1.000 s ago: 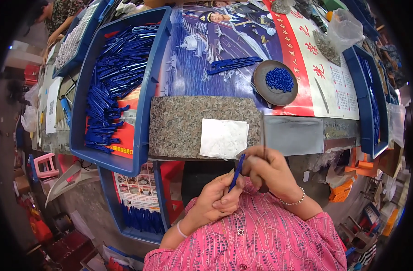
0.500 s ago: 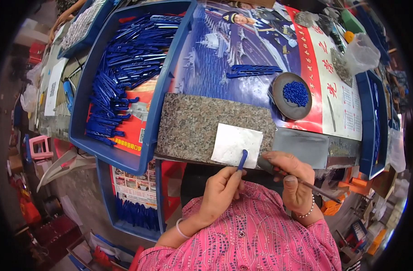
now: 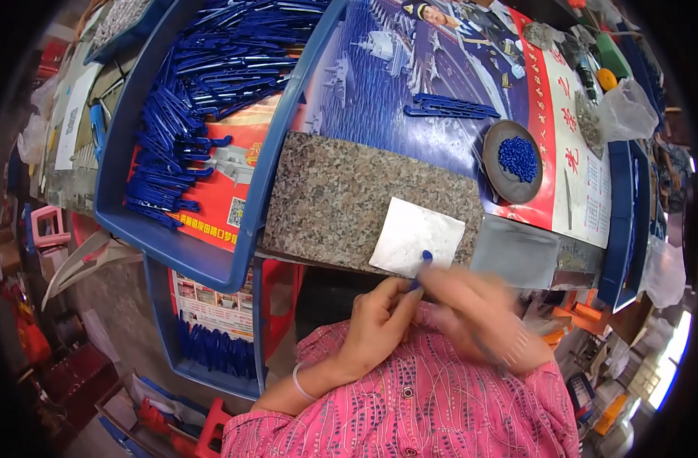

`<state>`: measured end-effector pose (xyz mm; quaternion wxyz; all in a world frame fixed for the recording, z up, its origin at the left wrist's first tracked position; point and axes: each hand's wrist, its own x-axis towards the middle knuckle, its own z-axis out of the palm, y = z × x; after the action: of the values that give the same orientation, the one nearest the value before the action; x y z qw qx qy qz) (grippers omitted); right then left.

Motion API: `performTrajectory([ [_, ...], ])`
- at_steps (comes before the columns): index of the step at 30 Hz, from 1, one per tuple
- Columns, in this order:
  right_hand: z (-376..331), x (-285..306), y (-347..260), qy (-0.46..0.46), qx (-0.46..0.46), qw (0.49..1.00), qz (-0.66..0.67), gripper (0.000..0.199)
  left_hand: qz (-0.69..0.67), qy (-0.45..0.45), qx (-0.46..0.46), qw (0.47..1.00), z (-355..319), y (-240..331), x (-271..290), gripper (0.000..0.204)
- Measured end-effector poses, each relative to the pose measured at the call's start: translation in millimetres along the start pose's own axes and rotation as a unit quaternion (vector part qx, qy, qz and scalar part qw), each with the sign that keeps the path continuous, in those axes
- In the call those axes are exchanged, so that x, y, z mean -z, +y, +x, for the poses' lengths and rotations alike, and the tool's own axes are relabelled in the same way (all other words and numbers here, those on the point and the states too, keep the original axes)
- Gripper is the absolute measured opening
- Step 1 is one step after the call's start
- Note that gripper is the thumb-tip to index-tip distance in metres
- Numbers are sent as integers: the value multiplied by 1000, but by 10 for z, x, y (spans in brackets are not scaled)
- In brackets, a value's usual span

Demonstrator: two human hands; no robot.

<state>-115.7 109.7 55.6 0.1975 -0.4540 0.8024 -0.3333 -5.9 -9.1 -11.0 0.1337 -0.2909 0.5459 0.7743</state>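
Observation:
My left hand [image 3: 379, 320] is closed, its thumb and fingers pinching a slender dark blue piece [image 3: 427, 256]. The rounded tip of that piece points up over a white square plate or sheet [image 3: 398, 238], which lies at the front edge of a speckled granite slab [image 3: 341, 183]. My right hand [image 3: 467, 305] is smeared by motion just right of the left one, its fingers close to the blue piece. Whatever it holds cannot be made out now. Up and to the right stands a round brown dish [image 3: 495, 182] with many tiny blue beads [image 3: 518, 159].
A blue tray [image 3: 238, 240] at the left holds a heap of thin blue pieces [image 3: 173, 137]. A lower tray [image 3: 164, 328] holds more. Several similar pieces [image 3: 452, 107] lie on the poster. A grey plate [image 3: 515, 252] sits right of the slab, and another blue tray [image 3: 620, 221] farther right.
My right hand has swung left toward the left hand and the blue piece; the dark rod-like tool seen in it earlier no longer shows clearly. The whole view has shifted slightly.

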Motion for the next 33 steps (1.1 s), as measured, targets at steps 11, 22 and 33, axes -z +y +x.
performTrajectory([
  [11, -6, -141, 159, 210, 103, 967, 103, 26, -7, -8, -23, 1000, 41, -27, 3, 15],
  [22, -352, -96, 178, 259, -82, 950, 154, 28, 106, -26, -119, 987, -53, 3, 61, 18],
  [33, -644, -296, 280, 134, -241, 824, 494, 26, 90, -136, -53, 985, -232, 116, -110, 22],
])
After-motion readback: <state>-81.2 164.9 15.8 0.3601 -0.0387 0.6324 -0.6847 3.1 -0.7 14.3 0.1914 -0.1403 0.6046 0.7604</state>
